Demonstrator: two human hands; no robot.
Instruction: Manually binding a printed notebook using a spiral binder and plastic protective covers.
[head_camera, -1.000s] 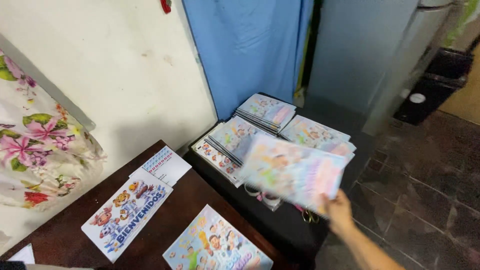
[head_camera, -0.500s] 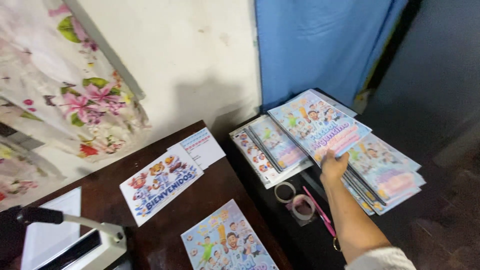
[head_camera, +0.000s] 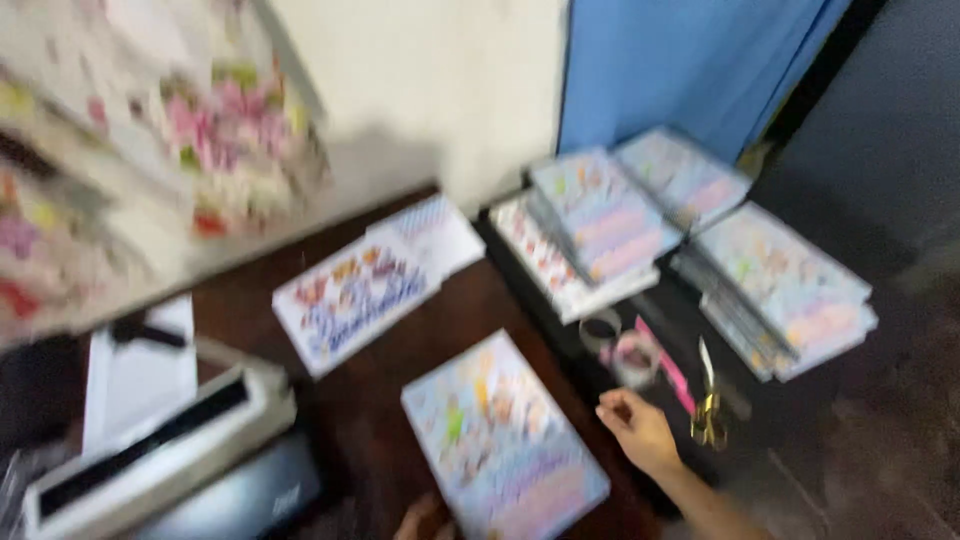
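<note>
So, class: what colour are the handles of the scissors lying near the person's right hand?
Gold-yellow, on the scissors in the head view.

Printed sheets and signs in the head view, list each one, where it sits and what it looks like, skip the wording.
Illustrated sheet: on the dark table near the right hand; rectangular, pale blue with cartoon figures.
Banner card: table centre; white rectangle, coloured lettering and figures.
Small patterned card: beside the banner card; white and blue.
Stacks of sheets: lower dark surface at right; pastel rectangles.
Floral poster: on the wall at left; blurred pink and green.
</note>
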